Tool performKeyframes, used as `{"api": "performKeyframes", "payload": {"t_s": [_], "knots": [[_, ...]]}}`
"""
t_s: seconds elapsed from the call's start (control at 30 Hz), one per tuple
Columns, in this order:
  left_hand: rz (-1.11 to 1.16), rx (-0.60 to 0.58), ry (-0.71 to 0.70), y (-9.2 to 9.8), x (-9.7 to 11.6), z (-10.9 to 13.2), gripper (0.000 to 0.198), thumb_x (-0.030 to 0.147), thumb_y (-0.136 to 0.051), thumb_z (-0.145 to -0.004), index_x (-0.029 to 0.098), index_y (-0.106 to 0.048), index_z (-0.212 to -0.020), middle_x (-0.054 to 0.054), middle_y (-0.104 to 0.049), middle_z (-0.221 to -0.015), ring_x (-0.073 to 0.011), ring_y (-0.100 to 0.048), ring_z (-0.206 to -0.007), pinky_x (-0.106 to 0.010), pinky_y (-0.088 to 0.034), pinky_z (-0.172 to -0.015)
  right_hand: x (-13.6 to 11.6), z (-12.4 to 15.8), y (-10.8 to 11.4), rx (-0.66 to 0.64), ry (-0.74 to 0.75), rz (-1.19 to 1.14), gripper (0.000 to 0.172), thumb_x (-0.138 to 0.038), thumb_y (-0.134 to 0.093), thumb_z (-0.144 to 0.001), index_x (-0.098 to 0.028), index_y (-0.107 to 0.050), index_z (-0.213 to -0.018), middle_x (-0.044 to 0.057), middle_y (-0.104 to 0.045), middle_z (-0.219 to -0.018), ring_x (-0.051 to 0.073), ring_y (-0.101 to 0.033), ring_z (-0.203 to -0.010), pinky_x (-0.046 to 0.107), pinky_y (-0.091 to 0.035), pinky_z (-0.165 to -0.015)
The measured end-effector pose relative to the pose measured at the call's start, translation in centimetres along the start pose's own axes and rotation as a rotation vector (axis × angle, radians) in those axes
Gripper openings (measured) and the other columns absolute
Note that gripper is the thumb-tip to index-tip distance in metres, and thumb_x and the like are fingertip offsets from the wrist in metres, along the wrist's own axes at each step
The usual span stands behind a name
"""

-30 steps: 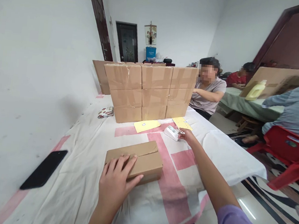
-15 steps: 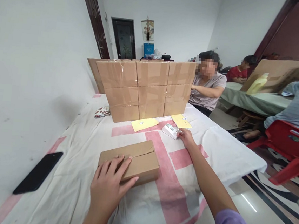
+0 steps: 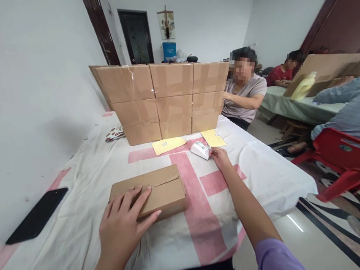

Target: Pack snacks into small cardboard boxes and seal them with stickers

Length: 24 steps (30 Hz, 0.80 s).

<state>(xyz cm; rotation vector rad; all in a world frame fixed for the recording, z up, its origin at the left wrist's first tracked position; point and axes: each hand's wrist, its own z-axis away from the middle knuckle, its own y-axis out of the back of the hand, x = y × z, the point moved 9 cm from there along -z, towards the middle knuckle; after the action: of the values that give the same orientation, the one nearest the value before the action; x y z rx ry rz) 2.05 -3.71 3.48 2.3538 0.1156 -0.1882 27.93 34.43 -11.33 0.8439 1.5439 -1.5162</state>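
A closed brown cardboard box (image 3: 164, 193) lies on the cloth-covered table in front of me. My left hand (image 3: 123, 223) rests on its left part with the fingers spread. My right hand (image 3: 220, 158) reaches forward to a small white object (image 3: 200, 150), perhaps a tape dispenser. Its fingertips are pinched together at that object's right end; what lies between them is too small to make out. Two yellow sheets, one on the left (image 3: 168, 144) and one on the right (image 3: 213, 138), lie beyond the box near the white object.
Stacked taped boxes (image 3: 170, 100) stand at the table's far side. A black phone (image 3: 36, 216) lies at the left by the wall. Behind the stack, on the right, sits a person (image 3: 244, 90); a red chair (image 3: 346, 159) is at the far right.
The whole view has shifted slightly, so things appear a little further left and mostly higher. Both hands keep about the same places on the box and at the white object.
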Motion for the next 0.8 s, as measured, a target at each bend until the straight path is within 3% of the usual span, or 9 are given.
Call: {"api": "performKeyframes", "payload": {"t_s": [0.33,0.8], "knots": [[-0.007,-0.001,0.01,0.18,0.06,-0.17,0.048,0.051,-0.067,-0.088,0.026,-0.066,-0.129,-0.006,-0.073,-0.116,-0.0286,-0.064,-0.102,-0.038,-0.042,-0.082,0.49,0.22,-0.02,-0.013,-0.018,0.014,0.026,-0.016,-0.081,-0.055,-0.02,-0.056,-0.06,0.001,-0.066,-0.062,0.014,-0.063,-0.062,0.024,-0.058,-0.061],[-0.005,-0.018,0.008,0.08,0.1,-0.09,0.05,0.051,-0.066,-0.089,0.026,-0.065,-0.132,-0.008,-0.072,-0.118,-0.0294,-0.063,-0.103,-0.039,-0.043,-0.084,0.81,0.05,0.19,0.0,-0.042,0.025,0.048,-0.015,-0.086,-0.054,-0.023,-0.038,-0.058,0.002,-0.064,-0.059,0.014,-0.065,-0.059,0.023,-0.059,-0.055]]}}
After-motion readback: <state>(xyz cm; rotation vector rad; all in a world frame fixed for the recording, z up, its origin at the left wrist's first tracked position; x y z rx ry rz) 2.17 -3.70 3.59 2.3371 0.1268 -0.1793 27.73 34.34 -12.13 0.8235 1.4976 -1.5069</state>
